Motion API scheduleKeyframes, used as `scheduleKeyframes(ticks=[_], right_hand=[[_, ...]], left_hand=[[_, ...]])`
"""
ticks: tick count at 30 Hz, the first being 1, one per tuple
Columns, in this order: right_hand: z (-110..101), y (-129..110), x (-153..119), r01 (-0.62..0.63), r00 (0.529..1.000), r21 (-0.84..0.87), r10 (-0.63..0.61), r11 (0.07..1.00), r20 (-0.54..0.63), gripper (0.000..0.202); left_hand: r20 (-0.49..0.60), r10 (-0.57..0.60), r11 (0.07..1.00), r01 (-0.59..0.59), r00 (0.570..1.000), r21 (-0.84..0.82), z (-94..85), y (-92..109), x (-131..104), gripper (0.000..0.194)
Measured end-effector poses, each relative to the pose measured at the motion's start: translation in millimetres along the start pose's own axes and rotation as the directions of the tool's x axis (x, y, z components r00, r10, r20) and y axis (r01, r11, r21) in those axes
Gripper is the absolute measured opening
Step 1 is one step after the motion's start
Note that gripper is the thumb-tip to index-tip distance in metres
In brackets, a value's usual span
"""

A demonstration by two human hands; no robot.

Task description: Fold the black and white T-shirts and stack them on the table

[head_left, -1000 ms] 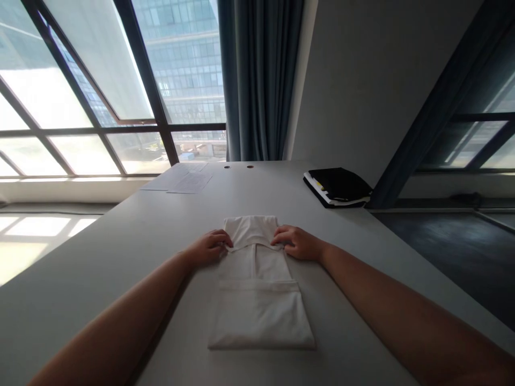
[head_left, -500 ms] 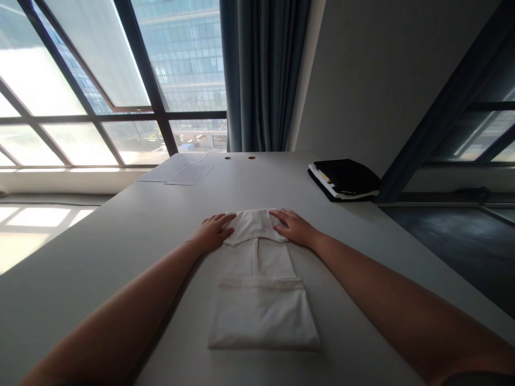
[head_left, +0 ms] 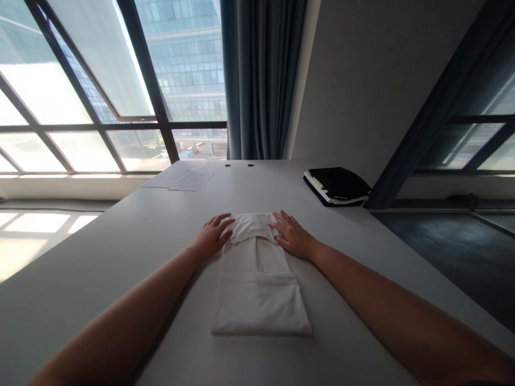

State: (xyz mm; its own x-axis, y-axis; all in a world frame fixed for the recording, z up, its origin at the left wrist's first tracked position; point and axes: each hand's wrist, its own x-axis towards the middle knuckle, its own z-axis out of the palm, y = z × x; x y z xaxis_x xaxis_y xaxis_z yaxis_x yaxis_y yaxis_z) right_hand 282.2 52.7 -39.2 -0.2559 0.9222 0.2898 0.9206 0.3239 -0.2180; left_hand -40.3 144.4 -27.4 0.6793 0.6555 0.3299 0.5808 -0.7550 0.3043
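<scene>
A white cloth (head_left: 259, 305), folded into a long narrow shape, lies flat on the white table (head_left: 161, 225). Its near part is a wide folded panel, and its far end is turned back in a curved flap. My left hand (head_left: 213, 235) rests on the far left edge of the cloth with its fingers spread. On the far right edge lies my right hand (head_left: 293, 234), its fingers apart and pointing forward over the flap. Neither hand is closed round the fabric.
Printed papers (head_left: 189, 179) lie at the table's back left. A black folder (head_left: 340, 185) with white sheets is at the back right. Two small holes are near the far edge, before a blue curtain (head_left: 261, 80) and windows.
The fingers of my right hand have spread wider on the cloth. The cloth's near edge and the folder appear slightly shifted as the camera view has moved.
</scene>
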Motion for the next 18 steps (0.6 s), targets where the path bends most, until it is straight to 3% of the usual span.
scheduleKeyframes(ticks=[2, 4, 6, 8, 10, 12, 15, 18], right_hand=[[-17.8, -23.9, -24.7, 0.162, 0.982, 0.048, -0.157, 0.986, -0.105, 0.038], [-32.5, -53.7, -55.2, 0.316, 0.943, 0.110, -0.300, 0.942, -0.142, 0.024], [-40.1, -84.2, -85.5, 0.451, 0.892, 0.171, -0.450, 0.876, -0.045, 0.020], [-39.9, -108.0, -108.3, 0.538, 0.822, 0.215, -0.564, 0.815, 0.081, 0.027], [-34.4, -120.1, -119.1, 0.530, 0.812, 0.173, -0.556, 0.830, 0.178, 0.021], [-27.3, -119.8, -118.9, 0.459, 0.860, 0.092, -0.468, 0.884, 0.204, 0.010], [-20.4, -105.9, -109.9, 0.320, 0.935, 0.050, -0.324, 0.946, 0.144, 0.034], [-21.1, -93.5, -104.7, 0.263, 0.956, 0.111, -0.274, 0.959, 0.105, 0.053]], left_hand=[[0.055, 0.193, 0.978, -0.187, 0.980, -0.093, -19.8, 31.4, -27.1, 0.036], [0.165, 0.322, 0.933, -0.282, 0.932, -0.226, -35.0, 64.1, -59.2, 0.026], [0.259, 0.409, 0.884, -0.310, 0.875, -0.350, -42.1, 90.2, -88.6, 0.028], [0.358, 0.454, 0.871, -0.322, 0.816, -0.371, -41.7, 104.4, -107.8, 0.031], [0.424, 0.436, 0.893, -0.321, 0.794, -0.316, -37.2, 105.9, -114.2, 0.028], [0.442, 0.373, 0.927, -0.303, 0.816, -0.222, -32.4, 97.9, -110.8, 0.027], [0.413, 0.259, 0.965, -0.217, 0.873, -0.148, -30.5, 80.0, -100.1, 0.036], [0.386, 0.202, 0.970, -0.128, 0.900, -0.208, -34.5, 69.1, -94.1, 0.047]])
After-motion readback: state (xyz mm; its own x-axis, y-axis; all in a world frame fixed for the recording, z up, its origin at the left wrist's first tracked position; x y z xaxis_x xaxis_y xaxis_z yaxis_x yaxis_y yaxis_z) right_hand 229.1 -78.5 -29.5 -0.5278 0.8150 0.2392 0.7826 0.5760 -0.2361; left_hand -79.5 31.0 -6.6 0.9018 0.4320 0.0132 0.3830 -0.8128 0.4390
